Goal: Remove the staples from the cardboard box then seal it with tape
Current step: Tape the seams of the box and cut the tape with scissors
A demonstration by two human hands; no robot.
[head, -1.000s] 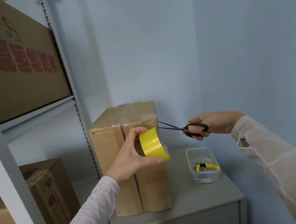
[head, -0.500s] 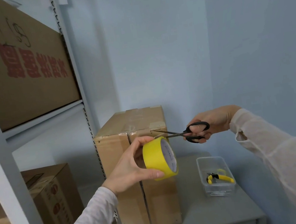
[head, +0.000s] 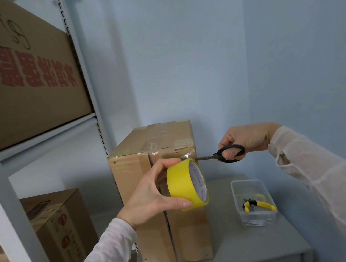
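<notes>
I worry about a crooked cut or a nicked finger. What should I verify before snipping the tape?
1. Left hand grips tape roll: ok.
2. Tape strip stretched from roll to cardboard box: ok.
3. Right hand grips scissors handles: ok.
4. Scissors tips reach the strip: ok.
5. Blades open around strip: cannot tell.
6. Left fingers apart from blades: ok.

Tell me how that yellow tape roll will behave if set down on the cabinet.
The tape roll is round, so on edge it would probably roll; flat, it should stay. It looks light: the left hand holds it between thumb and fingers.
</notes>
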